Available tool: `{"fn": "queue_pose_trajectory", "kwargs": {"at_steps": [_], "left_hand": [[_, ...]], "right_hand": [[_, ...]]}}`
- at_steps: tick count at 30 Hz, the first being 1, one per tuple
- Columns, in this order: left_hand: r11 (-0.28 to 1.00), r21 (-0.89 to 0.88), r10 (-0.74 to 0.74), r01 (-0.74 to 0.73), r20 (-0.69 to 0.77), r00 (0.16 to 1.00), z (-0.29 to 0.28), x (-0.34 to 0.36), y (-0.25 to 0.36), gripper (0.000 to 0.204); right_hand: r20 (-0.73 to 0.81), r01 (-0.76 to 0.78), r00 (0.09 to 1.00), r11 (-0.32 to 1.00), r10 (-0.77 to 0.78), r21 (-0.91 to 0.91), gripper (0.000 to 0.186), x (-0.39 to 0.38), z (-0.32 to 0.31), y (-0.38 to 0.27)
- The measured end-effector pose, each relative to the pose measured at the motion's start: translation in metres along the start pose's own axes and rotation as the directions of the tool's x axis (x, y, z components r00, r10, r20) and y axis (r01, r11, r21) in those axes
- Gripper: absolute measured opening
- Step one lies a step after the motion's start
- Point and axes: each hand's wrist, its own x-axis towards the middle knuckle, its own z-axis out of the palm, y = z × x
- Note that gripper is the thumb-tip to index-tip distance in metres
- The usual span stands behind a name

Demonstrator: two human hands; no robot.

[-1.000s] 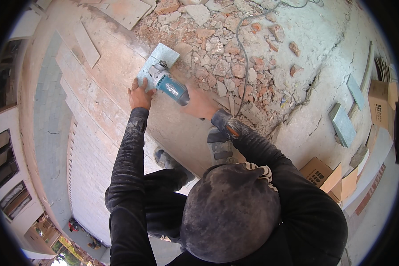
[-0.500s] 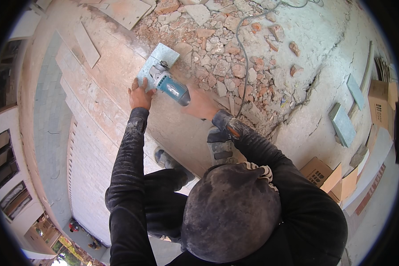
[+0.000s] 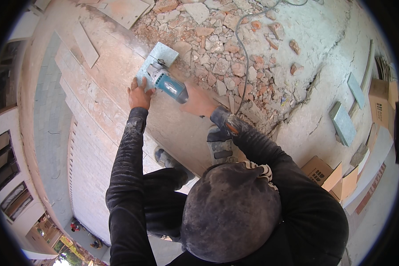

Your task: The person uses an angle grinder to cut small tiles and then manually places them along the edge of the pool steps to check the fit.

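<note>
My right hand (image 3: 199, 102) is wrapped around the rear of a teal and grey angle grinder (image 3: 170, 86). The grinder's grey head and guard rest over a pale blue-grey stone tile (image 3: 164, 52) lying on the ledge. A dark line crosses the tile beside the guard; the disc itself is mostly hidden. At the tile's near end, my left hand (image 3: 139, 95) presses down with its fingers spread, some on the tile and some beside it. Faint dust hangs just beyond the tile.
Broken brick and concrete rubble (image 3: 226, 57) lies ahead and to the right, crossed by a grey cable (image 3: 243, 53). More tiles (image 3: 342, 124) and cardboard boxes (image 3: 317, 170) are at the right. A drop to a paved level (image 3: 91, 164) lies left. My shoe (image 3: 219, 148) is close behind the grinder.
The grinder and my right hand have shifted slightly forward and left along the tile. My left hand stays almost in place, and a little more dust shows beyond the tile.
</note>
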Motion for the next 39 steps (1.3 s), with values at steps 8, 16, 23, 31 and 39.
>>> {"fn": "queue_pose_trajectory", "kwargs": {"at_steps": [8, 16, 23, 31, 39], "left_hand": [[1.000, -0.009, 0.011, -0.011, -0.029, 1.000, 0.002, -0.001, -0.001, 0.062], [0.999, -0.032, 0.012, -0.013, -0.040, 0.999, 0.002, -0.002, 0.000, 0.061], [1.000, -0.024, 0.002, -0.002, -0.031, 1.000, 0.002, -0.001, -0.001, 0.061], [0.999, -0.034, 0.000, -0.001, -0.035, 0.999, -0.001, -0.002, 0.002, 0.056], [0.998, -0.058, -0.008, 0.006, -0.026, 1.000, -0.003, -0.002, 0.003, 0.057]], "right_hand": [[0.027, 0.030, 0.999, 1.000, -0.030, 0.005, 0.072, 0.011, 0.004, 0.004], [0.070, 0.003, 0.998, 1.000, -0.004, 0.023, 0.063, 0.016, -0.003, -0.006], [0.063, 0.002, 0.998, 1.000, -0.002, 0.000, 0.059, 0.023, -0.003, -0.013], [0.035, 0.030, 0.999, 0.999, -0.028, -0.036, 0.060, 0.034, 0.000, -0.020], [0.077, 0.007, 0.997, 0.999, -0.005, -0.031, 0.058, 0.049, 0.002, -0.025]]}}
